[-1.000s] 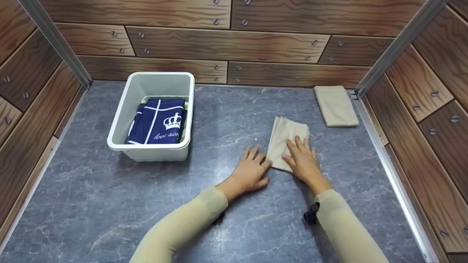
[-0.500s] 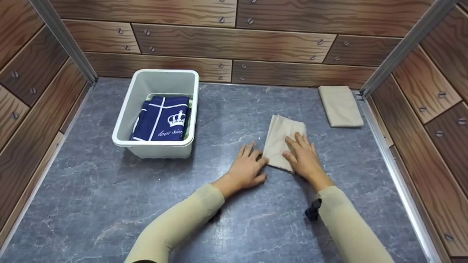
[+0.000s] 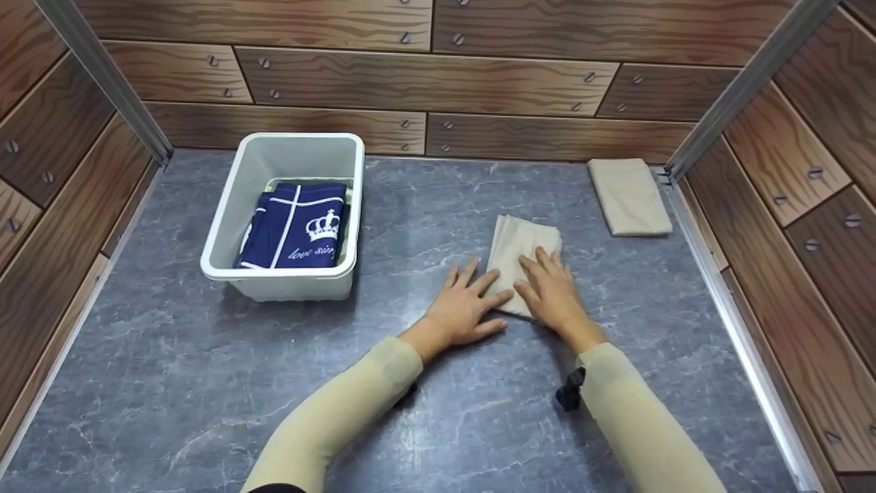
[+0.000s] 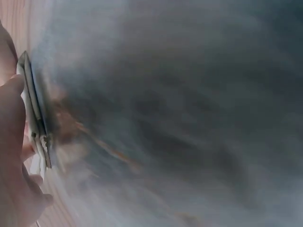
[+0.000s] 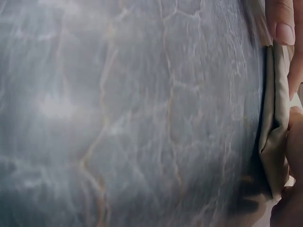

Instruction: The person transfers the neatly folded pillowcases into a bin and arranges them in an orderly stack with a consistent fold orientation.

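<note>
A folded beige cloth [image 3: 510, 250] lies on the dark marbled table, its far end showing several layered edges. My right hand [image 3: 553, 291] rests on its right part with the fingers spread. At the near left edge my left hand [image 3: 460, 311] lies with fingers straight, one fingertip on the cloth. In the left wrist view the folded cloth [image 4: 33, 104] appears edge-on as a thin stack beside the fingers. The right wrist view shows the cloth's folded layers [image 5: 274, 113] under the fingers [image 5: 284, 28].
A white-grey bin [image 3: 291, 287] stands at the left, holding a folded navy cloth [image 3: 294, 226] with a white crown print. Another folded beige cloth [image 3: 631, 198] lies at the back right near the corner. Wood-patterned panels [image 3: 424, 82] wall the table [image 3: 410, 205] at the back and sides.
Both hands and the beige cloth have shifted slightly left. My left fingers have spread and now reach over the cloth's near left edge. Bin and other cloth stay put.
</note>
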{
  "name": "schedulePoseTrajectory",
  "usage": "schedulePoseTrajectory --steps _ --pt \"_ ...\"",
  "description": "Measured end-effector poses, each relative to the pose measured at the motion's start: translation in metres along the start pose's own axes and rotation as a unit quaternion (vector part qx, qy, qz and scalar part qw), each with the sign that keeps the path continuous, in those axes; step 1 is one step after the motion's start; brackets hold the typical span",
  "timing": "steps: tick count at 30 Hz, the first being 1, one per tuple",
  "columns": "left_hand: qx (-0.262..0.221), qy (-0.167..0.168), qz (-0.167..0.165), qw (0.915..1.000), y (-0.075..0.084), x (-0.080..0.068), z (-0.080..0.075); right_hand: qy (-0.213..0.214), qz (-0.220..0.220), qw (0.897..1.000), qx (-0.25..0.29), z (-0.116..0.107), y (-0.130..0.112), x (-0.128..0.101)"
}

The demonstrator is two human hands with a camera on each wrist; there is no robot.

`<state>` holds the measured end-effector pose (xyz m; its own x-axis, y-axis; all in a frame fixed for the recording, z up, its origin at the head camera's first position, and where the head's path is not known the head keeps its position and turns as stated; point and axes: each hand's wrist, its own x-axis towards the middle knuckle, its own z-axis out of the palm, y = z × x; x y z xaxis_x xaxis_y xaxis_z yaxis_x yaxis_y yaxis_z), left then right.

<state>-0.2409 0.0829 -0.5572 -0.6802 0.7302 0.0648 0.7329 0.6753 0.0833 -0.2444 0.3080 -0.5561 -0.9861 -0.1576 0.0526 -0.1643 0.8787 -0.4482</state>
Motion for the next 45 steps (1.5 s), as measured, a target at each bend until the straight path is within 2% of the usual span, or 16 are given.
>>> schedulePoseTrajectory --steps 6,10,17,22,26,29,31,32,34,36,37,38,42,43,44,45 --pt "-0.017 0.016 -0.011 0.9997 0.001 -0.011 0.005 -0.007 -0.015 1.0 0.002 0.005 -0.009 0.004" --pt "-0.02 0.014 -0.028 0.9993 0.005 -0.015 0.002 -0.006 -0.028 1.0 0.005 0.008 -0.015 0.006" --pt "-0.041 -0.012 -0.045 0.9981 0.005 -0.017 -0.006 -0.003 -0.038 0.999 0.012 0.005 -0.02 0.005" --pt "-0.071 0.002 -0.051 0.9961 -0.001 -0.015 -0.009 0.002 -0.027 1.0 0.016 -0.002 -0.019 0.004" --pt "-0.145 0.03 -0.081 0.9856 -0.009 -0.01 -0.014 0.025 -0.016 0.999 0.025 -0.008 -0.014 0.002" --pt "-0.235 0.054 -0.116 0.9635 -0.015 -0.007 -0.02 0.046 -0.009 0.998 0.046 -0.012 -0.009 0.0" --pt "-0.303 0.073 -0.137 0.9402 -0.018 -0.005 -0.026 0.056 0.0 0.996 0.068 -0.014 -0.005 -0.002" --pt "-0.34 0.084 -0.146 0.9251 -0.02 -0.003 -0.028 0.06 0.008 0.995 0.077 -0.016 -0.004 -0.002" --pt "-0.416 0.1 -0.169 0.888 -0.023 0.001 -0.033 0.066 0.025 0.993 0.099 -0.018 -0.002 -0.003" --pt "-0.487 0.11 -0.197 0.8438 -0.027 0.006 -0.037 0.066 0.05 0.989 0.124 -0.022 -0.001 -0.003" --pt "-0.53 0.106 -0.214 0.8138 -0.028 0.008 -0.04 0.067 0.063 0.986 0.136 -0.023 -0.001 -0.003" --pt "-0.574 0.098 -0.232 0.7795 -0.029 0.01 -0.042 0.067 0.077 0.984 0.147 -0.025 -0.001 -0.003" --pt "-0.713 0.058 -0.297 0.6327 -0.032 0.014 -0.048 0.057 0.13 0.971 0.192 -0.031 -0.003 -0.001" --pt "-0.737 0.046 -0.309 0.5992 -0.033 0.015 -0.049 0.054 0.142 0.967 0.204 -0.033 -0.004 -0.001" --pt "-0.754 0.037 -0.315 0.5753 -0.034 0.016 -0.05 0.05 0.155 0.963 0.215 -0.034 -0.006 0.0" --pt "-0.765 0.032 -0.321 0.5574 -0.035 0.017 -0.051 0.043 0.169 0.956 0.236 -0.036 -0.008 0.001"
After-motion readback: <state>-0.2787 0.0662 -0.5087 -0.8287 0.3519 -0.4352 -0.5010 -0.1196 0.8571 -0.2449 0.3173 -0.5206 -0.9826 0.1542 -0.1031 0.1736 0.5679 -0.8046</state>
